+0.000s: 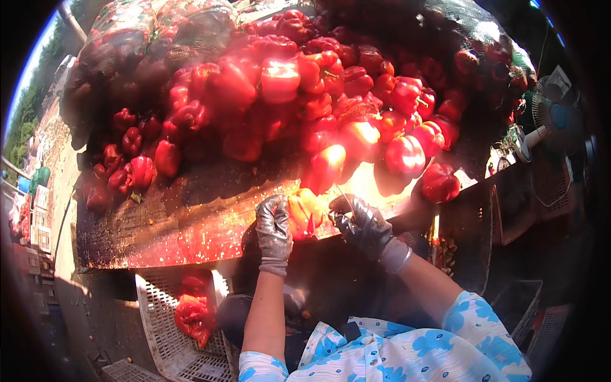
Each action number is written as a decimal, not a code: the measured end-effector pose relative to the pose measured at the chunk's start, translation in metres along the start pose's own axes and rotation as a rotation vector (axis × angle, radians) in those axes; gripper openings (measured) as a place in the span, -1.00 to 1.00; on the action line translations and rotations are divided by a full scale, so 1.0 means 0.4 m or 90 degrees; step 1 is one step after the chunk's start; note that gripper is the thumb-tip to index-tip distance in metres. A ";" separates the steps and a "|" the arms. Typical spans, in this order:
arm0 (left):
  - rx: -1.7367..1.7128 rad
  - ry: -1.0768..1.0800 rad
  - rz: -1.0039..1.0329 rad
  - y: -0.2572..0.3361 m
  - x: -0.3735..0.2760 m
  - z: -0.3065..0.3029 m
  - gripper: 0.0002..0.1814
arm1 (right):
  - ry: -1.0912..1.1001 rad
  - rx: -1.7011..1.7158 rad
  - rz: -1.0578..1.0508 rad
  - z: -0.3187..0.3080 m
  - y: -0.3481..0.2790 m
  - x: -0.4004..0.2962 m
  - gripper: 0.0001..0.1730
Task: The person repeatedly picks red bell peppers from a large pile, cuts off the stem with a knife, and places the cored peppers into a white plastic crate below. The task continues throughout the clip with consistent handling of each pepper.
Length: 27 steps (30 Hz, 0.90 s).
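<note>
My left hand (pixel 274 224), in a dark coated work glove with a grey cuff, has its fingers curled at the left side of an orange-red bell pepper (pixel 304 214). This pepper is at the near edge of the wooden table (pixel 191 224), and a pointed red piece shows at its lower side. To its right, my right hand (pixel 363 224), gloved alike, is closed around a thin, narrow tool (pixel 344 196) that points up and left; glare hides what kind it is. Just beyond the hands, a sunlit red bell pepper (pixel 328 162) lies at the front of a large heap of red bell peppers (pixel 281 81).
Full mesh sacks (pixel 191 43) stand behind the heap. One red pepper (pixel 440 183) lies near the table's right edge. Below the table, a white plastic crate (pixel 164 310) holds red peppers (pixel 193 315). An electric fan (pixel 557 114) stands at the right.
</note>
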<state>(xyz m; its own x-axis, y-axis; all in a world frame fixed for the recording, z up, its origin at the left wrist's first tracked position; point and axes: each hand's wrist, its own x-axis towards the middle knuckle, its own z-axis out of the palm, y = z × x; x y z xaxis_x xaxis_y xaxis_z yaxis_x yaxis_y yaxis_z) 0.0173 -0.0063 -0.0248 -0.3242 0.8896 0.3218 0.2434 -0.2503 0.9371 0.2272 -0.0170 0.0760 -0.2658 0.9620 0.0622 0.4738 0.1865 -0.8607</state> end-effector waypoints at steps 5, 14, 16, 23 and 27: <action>0.065 -0.113 0.039 0.090 0.019 0.024 -0.84 | -0.100 -0.129 -0.034 0.088 0.061 0.078 -0.21; 0.324 -0.028 0.172 0.114 0.047 0.009 -0.92 | -0.162 -0.024 -0.048 0.193 0.103 0.115 -0.32; 0.282 -0.010 0.211 0.095 0.050 0.005 -0.94 | -0.222 -0.028 -0.027 0.159 0.092 0.125 -0.33; 0.186 -0.003 0.146 0.041 0.063 -0.041 -0.90 | -0.256 0.010 0.020 0.114 0.019 0.158 -0.43; -0.245 0.051 -0.273 -0.070 0.057 -0.062 -0.87 | -0.214 0.308 0.391 0.073 -0.008 0.174 -0.57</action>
<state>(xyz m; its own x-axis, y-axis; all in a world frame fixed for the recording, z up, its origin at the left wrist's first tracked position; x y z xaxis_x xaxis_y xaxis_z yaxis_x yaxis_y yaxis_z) -0.0195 0.0116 -0.0402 -0.3931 0.9137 -0.1028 -0.2696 -0.0076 0.9629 0.1828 0.0434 0.0685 -0.3510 0.7401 -0.5736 0.2243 -0.5282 -0.8189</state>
